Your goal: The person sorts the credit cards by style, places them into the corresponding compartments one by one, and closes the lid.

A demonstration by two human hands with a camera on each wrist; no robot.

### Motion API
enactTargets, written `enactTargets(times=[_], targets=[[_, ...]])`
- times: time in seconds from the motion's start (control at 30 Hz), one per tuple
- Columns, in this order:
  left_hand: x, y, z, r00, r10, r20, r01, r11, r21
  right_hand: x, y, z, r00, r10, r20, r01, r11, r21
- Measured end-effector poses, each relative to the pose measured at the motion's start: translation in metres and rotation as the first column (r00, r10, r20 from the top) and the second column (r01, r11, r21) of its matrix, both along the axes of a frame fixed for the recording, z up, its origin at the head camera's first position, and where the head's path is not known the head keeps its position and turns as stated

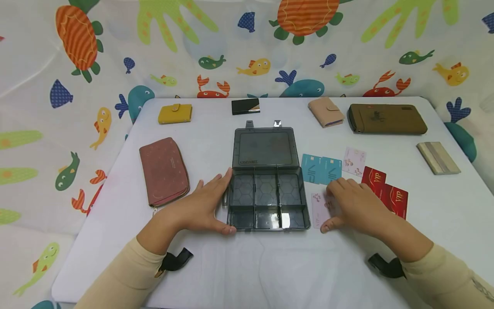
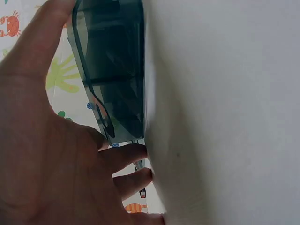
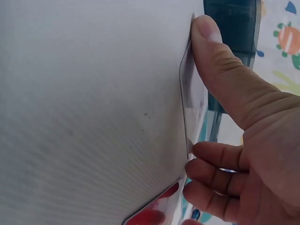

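Note:
A dark see-through divided box (image 1: 266,189) lies on the white table with its lid (image 1: 265,148) laid back and several compartments bare. My left hand (image 1: 200,206) rests against the box's left side, thumb near the front corner and fingers stretched along the side. To the right of the box, my right hand (image 1: 355,204) pinches a pale patterned card (image 1: 318,210) between thumb and fingertips at its edges. In the right wrist view this card (image 3: 191,93) bows slightly close over the table. Two blue cards (image 1: 321,168), another pale card (image 1: 354,161) and red VIP cards (image 1: 396,201) lie around that hand.
A reddish-brown zip wallet (image 1: 164,171) lies at left. Along the back are a yellow wallet (image 1: 175,115), a black card case (image 1: 245,106), a pink wallet (image 1: 325,112) and an olive long wallet (image 1: 387,119). A beige wallet (image 1: 438,158) sits near the right edge.

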State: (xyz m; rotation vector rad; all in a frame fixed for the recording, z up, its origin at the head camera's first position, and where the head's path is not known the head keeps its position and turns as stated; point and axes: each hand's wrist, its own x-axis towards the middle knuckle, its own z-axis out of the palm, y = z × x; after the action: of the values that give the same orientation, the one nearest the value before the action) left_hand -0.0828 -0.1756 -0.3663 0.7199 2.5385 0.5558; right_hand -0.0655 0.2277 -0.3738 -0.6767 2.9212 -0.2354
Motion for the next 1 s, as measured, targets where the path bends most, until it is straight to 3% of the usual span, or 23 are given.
enactTargets(times=[0.23, 0.37, 0.47, 0.57, 0.7, 0.87, 1.0], targets=[[0.001, 0.0, 0.0, 1.0, 0.008, 0.003, -0.008, 1.0, 0.01, -0.003, -0.001, 0.002, 0.999, -0.035, 0.04, 0.037, 0.998, -0.048], [0.002, 0.0, 0.0, 1.0, 0.009, 0.005, -0.009, 1.0, 0.016, -0.004, -0.001, 0.005, 0.986, -0.101, 0.133, 0.115, 0.988, -0.104], [0.002, -0.001, 0.0, 1.0, 0.009, 0.005, -0.009, 1.0, 0.023, -0.005, 0.0, 0.009, 0.963, -0.138, 0.233, 0.179, 0.97, -0.165], [0.002, -0.001, -0.001, 1.0, 0.009, 0.0, -0.009, 0.999, 0.031, -0.004, 0.004, 0.013, 0.947, -0.123, 0.295, 0.201, 0.947, -0.249], [0.002, -0.002, -0.002, 1.0, 0.01, -0.005, -0.01, 0.999, 0.04, -0.004, 0.011, 0.014, 0.946, -0.08, 0.315, 0.197, 0.912, -0.36], [0.002, -0.002, -0.004, 1.0, 0.01, -0.006, -0.01, 0.999, 0.05, -0.01, 0.017, 0.013, 0.944, -0.081, 0.321, 0.214, 0.889, -0.405], [0.001, -0.003, -0.005, 1.0, 0.008, -0.005, -0.008, 0.999, 0.053, -0.018, 0.023, 0.013, 0.912, -0.131, 0.389, 0.301, 0.857, -0.418]])
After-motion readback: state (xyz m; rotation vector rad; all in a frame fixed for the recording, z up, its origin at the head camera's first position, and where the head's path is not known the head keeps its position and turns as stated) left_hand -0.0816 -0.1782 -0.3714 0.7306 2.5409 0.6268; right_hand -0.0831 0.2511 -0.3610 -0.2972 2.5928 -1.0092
